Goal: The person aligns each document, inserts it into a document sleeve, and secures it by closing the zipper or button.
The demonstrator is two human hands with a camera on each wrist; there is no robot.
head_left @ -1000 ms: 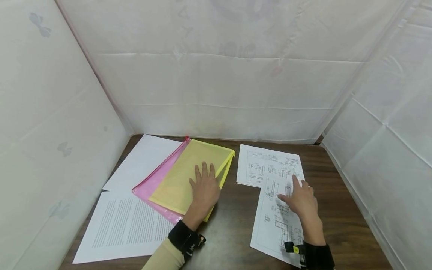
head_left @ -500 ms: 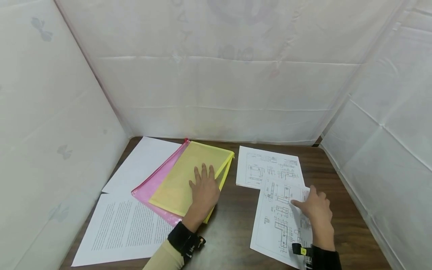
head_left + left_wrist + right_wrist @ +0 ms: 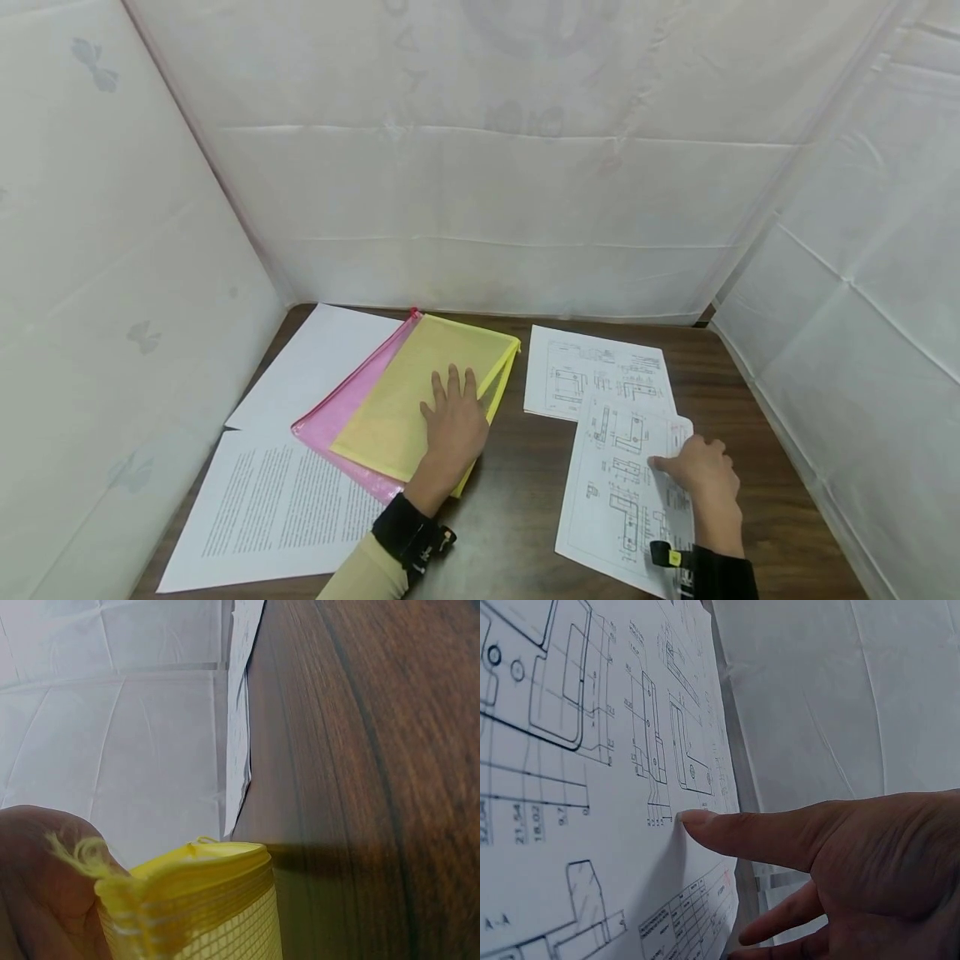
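resting flat with fingers straight, the left hand presses the yellow mesh pouch atop a pink pouch on the bench; the right hand, its grip apart, touches the near drawing sheet beside another drawing sheet; text pages lie left

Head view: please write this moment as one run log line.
left hand flat on yellow pouch | right hand touches drawing sheet | table
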